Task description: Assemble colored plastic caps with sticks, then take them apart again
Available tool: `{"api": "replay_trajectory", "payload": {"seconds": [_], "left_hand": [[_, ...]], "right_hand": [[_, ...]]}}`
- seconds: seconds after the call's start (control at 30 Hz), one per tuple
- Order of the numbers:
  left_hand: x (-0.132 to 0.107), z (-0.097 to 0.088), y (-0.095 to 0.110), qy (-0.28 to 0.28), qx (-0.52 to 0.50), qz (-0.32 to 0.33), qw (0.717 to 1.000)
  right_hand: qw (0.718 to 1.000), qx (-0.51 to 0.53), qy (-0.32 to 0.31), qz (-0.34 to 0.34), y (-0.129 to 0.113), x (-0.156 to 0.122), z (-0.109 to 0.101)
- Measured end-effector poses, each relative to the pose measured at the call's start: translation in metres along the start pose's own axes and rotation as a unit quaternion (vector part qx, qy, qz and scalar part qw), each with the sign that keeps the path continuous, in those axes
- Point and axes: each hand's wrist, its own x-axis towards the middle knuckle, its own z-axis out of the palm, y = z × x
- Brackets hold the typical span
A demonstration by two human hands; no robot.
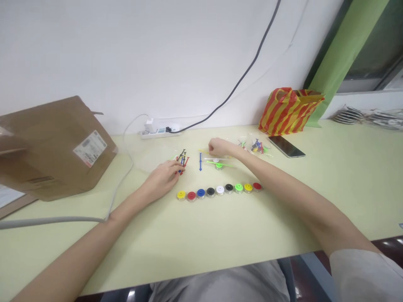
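My left hand (162, 178) is closed around a bunch of thin coloured sticks (182, 159) that fan upward from its fingers. My right hand (218, 147) is curled into a fist farther back, with a yellow stick (203, 151) poking out from it to the left. A blue stick (200, 161) lies on the table between the hands. Just in front of my right hand lie a green stick (220, 164) and small white and green discs. A row of several round coloured discs (219, 190) runs across the pale green table (220, 230) in front of both hands.
A clear bag with more coloured pieces (258, 146) and a dark phone (286, 146) lie to the right. A red and yellow striped bag (289, 110) stands at the back. A brown cardboard package (53, 147) sits at the left, and a power strip (159, 128) with cables sits by the wall.
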Motion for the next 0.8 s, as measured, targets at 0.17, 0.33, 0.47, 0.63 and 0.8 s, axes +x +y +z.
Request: {"api": "replay_trajectory", "payload": {"seconds": [0.17, 0.33, 0.47, 0.63, 0.8], "left_hand": [[0.000, -0.002, 0.001, 0.014, -0.001, 0.000, 1.000], [-0.003, -0.029, 0.021, -0.034, -0.084, 0.008, 0.996], [-0.008, -0.047, 0.035, -0.166, -0.152, 0.003, 0.974], [-0.008, -0.040, 0.031, -0.166, -0.138, -0.001, 0.977], [-0.006, -0.026, 0.017, -0.077, -0.055, -0.008, 0.995]], "right_hand": [[1.000, -0.007, 0.005, -0.019, -0.001, -0.004, -0.002], [0.999, -0.011, 0.028, -0.038, 0.003, -0.002, 0.000], [0.997, -0.008, 0.039, -0.064, 0.003, -0.001, 0.005], [0.997, -0.005, 0.042, -0.068, 0.001, 0.000, 0.007], [0.997, -0.002, 0.040, -0.072, 0.000, 0.000, 0.006]]}}
